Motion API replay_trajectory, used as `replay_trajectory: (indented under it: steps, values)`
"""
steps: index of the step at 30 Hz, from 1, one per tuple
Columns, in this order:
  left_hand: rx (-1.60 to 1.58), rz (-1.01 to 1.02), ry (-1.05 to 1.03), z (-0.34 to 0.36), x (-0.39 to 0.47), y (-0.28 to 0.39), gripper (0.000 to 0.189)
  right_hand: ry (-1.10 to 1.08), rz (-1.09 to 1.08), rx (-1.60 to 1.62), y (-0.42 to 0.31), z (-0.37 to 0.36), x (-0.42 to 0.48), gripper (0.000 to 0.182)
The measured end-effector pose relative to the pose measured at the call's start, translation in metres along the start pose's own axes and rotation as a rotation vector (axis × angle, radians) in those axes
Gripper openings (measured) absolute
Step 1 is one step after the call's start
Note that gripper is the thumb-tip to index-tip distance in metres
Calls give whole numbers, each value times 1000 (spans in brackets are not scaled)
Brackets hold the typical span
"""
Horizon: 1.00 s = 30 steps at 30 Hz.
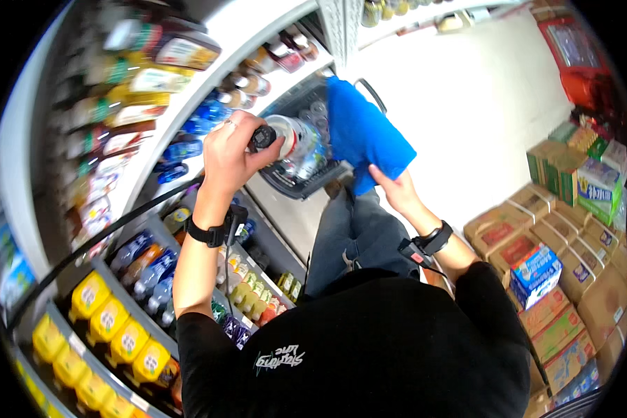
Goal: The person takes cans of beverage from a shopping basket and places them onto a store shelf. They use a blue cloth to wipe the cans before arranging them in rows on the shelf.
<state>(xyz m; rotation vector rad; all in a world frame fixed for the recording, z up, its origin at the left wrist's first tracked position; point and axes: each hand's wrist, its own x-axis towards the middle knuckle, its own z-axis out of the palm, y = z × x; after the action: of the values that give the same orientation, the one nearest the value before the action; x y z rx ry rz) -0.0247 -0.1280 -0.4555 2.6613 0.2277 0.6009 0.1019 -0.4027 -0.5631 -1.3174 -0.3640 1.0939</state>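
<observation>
My left hand [231, 151] grips a large clear plastic bottle [298, 138] at its black cap [264, 137]. The bottle has a colourful label and is tilted over a dark grey plastic basket [287, 187]. Inside that basket stand several clear bottles [316, 116], partly covered from view. In my right hand [397, 190] is a blue cloth [366, 128], which hangs across the basket's right side and hides part of it. A black strap with a small device is on each wrist.
Shelves of bottles [151, 83] line the left side. Below them, a tiered rack holds yellow-packaged drinks [120, 326] and several bottles [151, 277]. Stacked cardboard cartons [569, 245] and a blue-and-white box [536, 276] stand at right. Bright white floor [465, 115] lies ahead.
</observation>
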Motion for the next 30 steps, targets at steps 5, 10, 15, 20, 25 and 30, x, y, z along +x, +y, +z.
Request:
replay_trajectory:
  steps: [5, 10, 15, 20, 25, 30]
  values:
    - [-41, -32, 304, -131, 43, 97, 23, -492, -749, -299, -161, 91, 0, 92]
    - [-243, -181, 430, -215, 59, 143, 18, -670, -687, -197, -245, 118, -2, 75]
    - [-372, -156, 441, -257, 49, 172, 16, -792, -562, -312, -283, 158, -30, 97]
    - [-564, -150, 466, -284, 39, 174, 15, -921, -479, -285, -248, 159, -24, 104]
    - [-416, -193, 430, -264, 27, 161, 18, -730, -539, -127, -249, 198, -44, 104]
    - [-176, -5, 602, -260, 17, 143, 19, -182, -1305, -551, -290, 242, -62, 113]
